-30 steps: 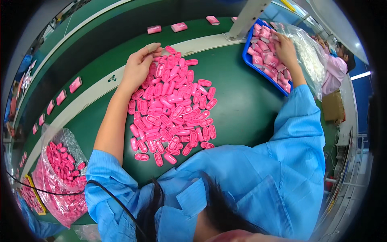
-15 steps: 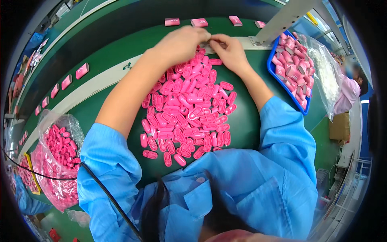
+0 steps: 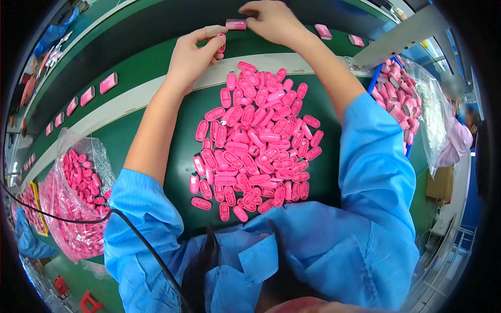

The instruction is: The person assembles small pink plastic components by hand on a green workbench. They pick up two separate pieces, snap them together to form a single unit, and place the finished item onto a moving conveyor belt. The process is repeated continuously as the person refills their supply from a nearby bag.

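A heap of small pink oval caps (image 3: 258,141) lies on the green table (image 3: 156,135) in front of me. My left hand (image 3: 195,52) is at the far edge of the heap, fingers curled on one pink cap (image 3: 223,45). My right hand (image 3: 271,21) reaches over the dark green belt (image 3: 156,26), its fingertips on a pink rectangular block (image 3: 236,24) that lies at the belt's surface. Both forearms come out of blue sleeves.
More pink blocks (image 3: 108,82) ride spaced along the belt, with others further right (image 3: 323,31). A blue tray (image 3: 371,86) of pink blocks sits at the right beside a clear plastic bag (image 3: 433,120). A clear bag of pink parts (image 3: 78,203) stands at the left. Another person (image 3: 462,138) works at the far right.
My right hand left the blue tray, met my left hand above the heap, and now holds a pink block out on the belt. My left hand has stayed near the heap's far edge.
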The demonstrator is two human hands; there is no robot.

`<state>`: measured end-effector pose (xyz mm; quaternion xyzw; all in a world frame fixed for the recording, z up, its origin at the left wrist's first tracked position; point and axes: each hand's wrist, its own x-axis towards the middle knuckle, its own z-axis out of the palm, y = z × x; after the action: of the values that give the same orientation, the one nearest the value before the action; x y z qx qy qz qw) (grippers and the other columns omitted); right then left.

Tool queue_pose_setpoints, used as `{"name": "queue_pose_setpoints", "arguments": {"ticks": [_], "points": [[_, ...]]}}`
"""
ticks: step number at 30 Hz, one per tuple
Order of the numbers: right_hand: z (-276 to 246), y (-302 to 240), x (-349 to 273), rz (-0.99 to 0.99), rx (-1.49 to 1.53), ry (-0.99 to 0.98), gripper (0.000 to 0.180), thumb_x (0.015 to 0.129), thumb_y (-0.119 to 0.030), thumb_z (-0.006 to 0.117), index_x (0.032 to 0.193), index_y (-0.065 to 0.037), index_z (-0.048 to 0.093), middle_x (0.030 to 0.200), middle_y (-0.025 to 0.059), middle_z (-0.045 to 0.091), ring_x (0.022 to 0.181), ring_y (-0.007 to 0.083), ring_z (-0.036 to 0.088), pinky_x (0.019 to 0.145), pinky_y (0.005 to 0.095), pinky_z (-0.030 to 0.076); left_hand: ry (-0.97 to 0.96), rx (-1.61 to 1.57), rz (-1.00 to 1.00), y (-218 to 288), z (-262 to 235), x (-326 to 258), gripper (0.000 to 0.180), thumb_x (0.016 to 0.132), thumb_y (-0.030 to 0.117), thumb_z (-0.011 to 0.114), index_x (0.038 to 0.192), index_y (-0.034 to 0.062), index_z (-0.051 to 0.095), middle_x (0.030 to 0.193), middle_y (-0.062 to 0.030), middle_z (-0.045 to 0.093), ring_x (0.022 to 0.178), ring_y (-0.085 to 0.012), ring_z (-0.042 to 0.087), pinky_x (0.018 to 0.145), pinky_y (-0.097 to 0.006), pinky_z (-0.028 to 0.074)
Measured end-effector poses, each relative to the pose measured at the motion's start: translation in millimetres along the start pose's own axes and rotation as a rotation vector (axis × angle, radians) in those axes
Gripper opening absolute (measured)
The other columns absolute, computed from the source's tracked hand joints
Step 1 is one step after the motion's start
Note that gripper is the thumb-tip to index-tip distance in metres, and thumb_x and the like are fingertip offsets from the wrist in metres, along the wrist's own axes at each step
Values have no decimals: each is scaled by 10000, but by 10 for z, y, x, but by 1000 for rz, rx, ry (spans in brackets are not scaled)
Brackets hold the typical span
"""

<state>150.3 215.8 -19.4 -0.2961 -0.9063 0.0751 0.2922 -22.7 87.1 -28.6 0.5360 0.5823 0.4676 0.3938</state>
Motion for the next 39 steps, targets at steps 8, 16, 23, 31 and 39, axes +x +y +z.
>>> {"name": "queue_pose_setpoints", "arguments": {"ticks": [8,16,23,31,39], "points": [[221,17,138,-200,12,-55,314,800,-163,654,1050,27,658,974,195,691,866,332,676,869,395,519,-95,-447,-25,-236,-99,1,395,925,120,627,1295,10,546,1100,-117,664,949,-141,626,902,-256,499],[94,-105,-510,484,1145,-170,258,896,-164,686,1106,-24,638,1012,47,679,880,124,669,800,232,530,-87,-492,8,-263,-107,-25,284,885,121,682,1126,-22,642,1026,-87,684,886,-122,627,830,-248,506],[212,-231,-565,508,1279,-81,313,883,-102,689,1163,3,594,1040,91,674,918,160,667,845,276,538,136,-356,109,-231,169,-98,318,899,113,657,1179,-34,627,1032,-98,701,935,-109,636,836,-235,496],[168,-224,-626,359,1177,2,337,872,-68,692,1174,35,585,1047,130,680,892,169,673,846,289,549,202,0,255,-113,164,-165,331,858,142,709,1128,-45,661,953,-133,728,850,-117,676,777,-255,535],[89,-236,-610,295,1009,6,372,863,-71,704,1197,46,590,1030,134,687,883,161,674,831,282,551,256,137,301,-64,175,-198,291,840,119,691,1082,-41,666,901,-166,708,822,-219,681,743,-308,533]]}}
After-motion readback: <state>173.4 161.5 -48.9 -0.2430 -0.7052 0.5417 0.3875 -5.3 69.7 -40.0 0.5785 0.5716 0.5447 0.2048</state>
